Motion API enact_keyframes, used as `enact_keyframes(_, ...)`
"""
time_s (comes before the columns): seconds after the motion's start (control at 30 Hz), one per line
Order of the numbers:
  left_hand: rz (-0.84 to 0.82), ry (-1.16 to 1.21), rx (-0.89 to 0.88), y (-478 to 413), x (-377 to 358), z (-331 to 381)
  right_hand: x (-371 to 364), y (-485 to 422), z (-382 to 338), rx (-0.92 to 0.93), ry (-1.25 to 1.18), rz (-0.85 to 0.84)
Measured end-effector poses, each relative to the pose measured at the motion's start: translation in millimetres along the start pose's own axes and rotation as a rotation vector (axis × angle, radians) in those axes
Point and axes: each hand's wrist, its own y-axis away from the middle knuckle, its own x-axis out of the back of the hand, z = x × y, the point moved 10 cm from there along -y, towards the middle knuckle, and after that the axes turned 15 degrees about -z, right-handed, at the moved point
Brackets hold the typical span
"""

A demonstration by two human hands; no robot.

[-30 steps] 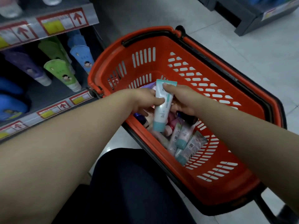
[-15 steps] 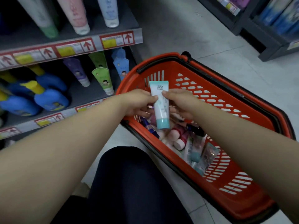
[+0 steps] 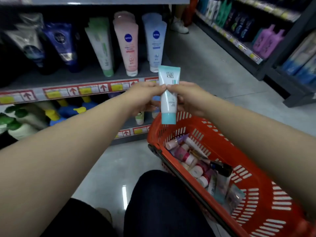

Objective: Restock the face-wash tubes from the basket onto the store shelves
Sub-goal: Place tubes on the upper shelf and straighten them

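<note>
A white and teal face-wash tube (image 3: 168, 94) stands cap-down in the air above the far rim of the red basket (image 3: 266, 218). My left hand (image 3: 145, 98) and my right hand (image 3: 186, 98) both pinch it at mid-height, thumbs meeting on its front. Several more tubes and small bottles (image 3: 196, 166) lie in the basket's bottom. The shelf (image 3: 82, 79) just left of the held tube carries upright tubes, among them a pink one (image 3: 127, 43) and a pale blue one (image 3: 154, 41).
A lower shelf (image 3: 56, 113) holds blue and white pump bottles. Across the aisle on the right stands another rack (image 3: 248, 36) of bottles. A person's shoe (image 3: 179, 26) shows far down the aisle. My dark-trousered knee (image 3: 159, 202) is beside the basket.
Both hands have lifted the tube up out of the basket toward the upper shelf. The view has tilted up, bringing the upper shelf into sight.
</note>
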Motion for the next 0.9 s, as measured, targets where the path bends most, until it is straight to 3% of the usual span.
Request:
enact_keyframes(0.4,0.161,-0.054,-0.411,29.2,62.8,186.5,-7.6,-16.4,-213.1,0.426,0.205,0.088)
enact_keyframes(0.63,0.343,-0.092,-0.555,18.8,113.4,259.1,-5.5,-45.2,-276.8,0.398,0.506,0.069)
enact_keyframes(0.9,0.422,-0.295,-0.575,-19.7,151.0,297.1,30.0,-99.9,-320.8,0.506,0.48,0.33)
